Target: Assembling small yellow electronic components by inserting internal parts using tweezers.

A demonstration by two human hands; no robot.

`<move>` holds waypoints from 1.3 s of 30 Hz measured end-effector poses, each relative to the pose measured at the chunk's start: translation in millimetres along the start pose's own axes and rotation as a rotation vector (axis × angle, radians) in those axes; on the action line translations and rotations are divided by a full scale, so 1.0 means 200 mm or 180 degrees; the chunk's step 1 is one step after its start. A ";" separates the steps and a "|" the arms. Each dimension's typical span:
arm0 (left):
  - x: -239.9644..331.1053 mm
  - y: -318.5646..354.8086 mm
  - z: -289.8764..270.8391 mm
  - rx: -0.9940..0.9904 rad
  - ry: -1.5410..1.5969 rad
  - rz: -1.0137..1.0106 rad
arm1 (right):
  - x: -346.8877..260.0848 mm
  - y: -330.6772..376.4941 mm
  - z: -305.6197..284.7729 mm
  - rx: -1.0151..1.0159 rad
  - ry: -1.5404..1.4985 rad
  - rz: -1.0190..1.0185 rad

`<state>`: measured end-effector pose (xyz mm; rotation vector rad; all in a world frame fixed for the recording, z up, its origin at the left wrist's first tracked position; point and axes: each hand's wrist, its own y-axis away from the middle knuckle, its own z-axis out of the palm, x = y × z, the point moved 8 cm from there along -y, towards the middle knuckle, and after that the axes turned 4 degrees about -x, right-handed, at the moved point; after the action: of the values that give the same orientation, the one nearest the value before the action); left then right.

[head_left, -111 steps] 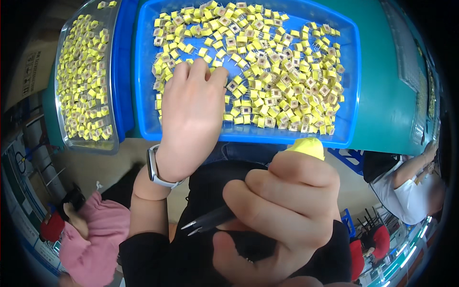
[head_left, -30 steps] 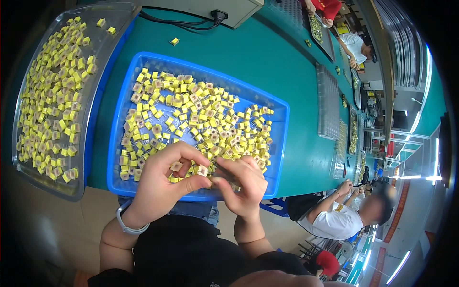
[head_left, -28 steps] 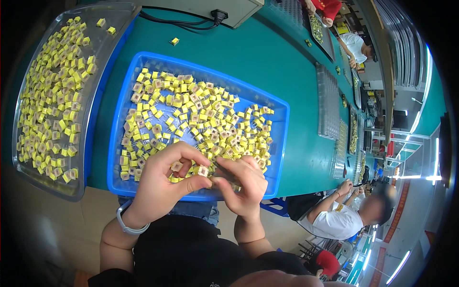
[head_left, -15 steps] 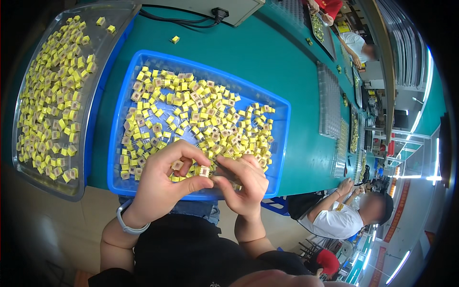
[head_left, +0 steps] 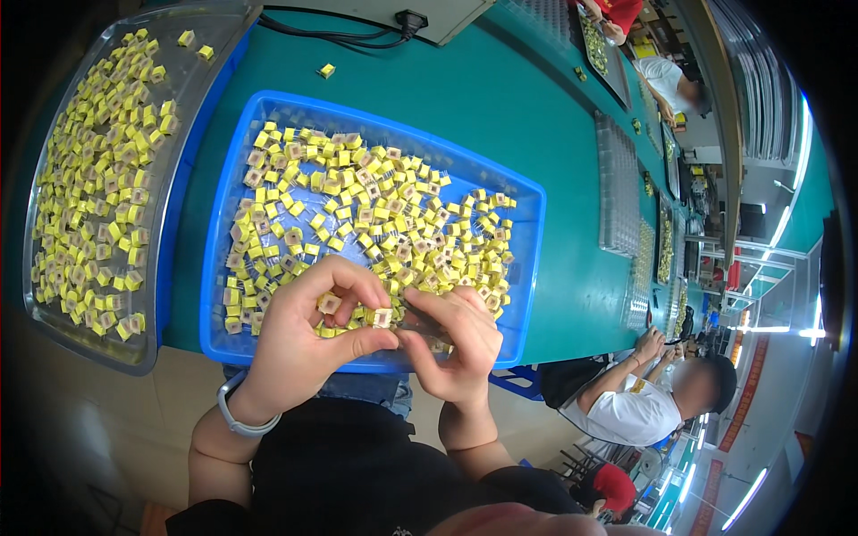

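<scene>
My left hand (head_left: pixel 308 326) pinches a small yellow-taped transformer (head_left: pixel 382 317) between thumb and forefinger, its pale square face turned up. A second transformer (head_left: pixel 329 304) shows by the curled fingers of the same hand. Close beside it, my right hand (head_left: pixel 458 344) is closed, with thumb and forefinger tips at the held part. Something greyish shows under the right fingers, too hidden to name. Both hands are over the near edge of a blue plastic bin (head_left: pixel 534 268), which holds many loose yellow transformers (head_left: pixel 362 201) with thin metal pins.
On the left, a metal tray (head_left: pixel 170 232) of similar parts rests on a blue bin. One loose transformer (head_left: pixel 327 71) lies on the green table (head_left: pixel 465 98) near a black power cable (head_left: pixel 349 40). Clear plastic trays (head_left: pixel 617 188) stand to the right. Co-workers (head_left: pixel 626 406) sit farther along.
The hands stay nearly in place. The transformer in the left fingers has tilted slightly, and the view has shifted a little.
</scene>
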<state>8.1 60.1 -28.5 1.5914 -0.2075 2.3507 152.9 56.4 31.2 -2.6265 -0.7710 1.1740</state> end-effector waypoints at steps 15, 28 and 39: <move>0.00 -0.01 -0.01 0.0043 0.0143 -0.0032 | 0.01 0.00 -0.01 0.0032 -0.0036 0.0002; -0.01 0.01 -0.04 0.0294 0.0241 0.0080 | 0.01 -0.02 -0.01 0.0155 -0.0193 0.0283; 0.00 -0.02 -0.05 0.0316 0.0112 0.0166 | 0.03 0.01 -0.01 0.0431 -0.0103 0.0045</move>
<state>0.8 65.9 -32.2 1.6062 -0.1279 2.4621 158.4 56.9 28.5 -2.5128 -0.6547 1.2297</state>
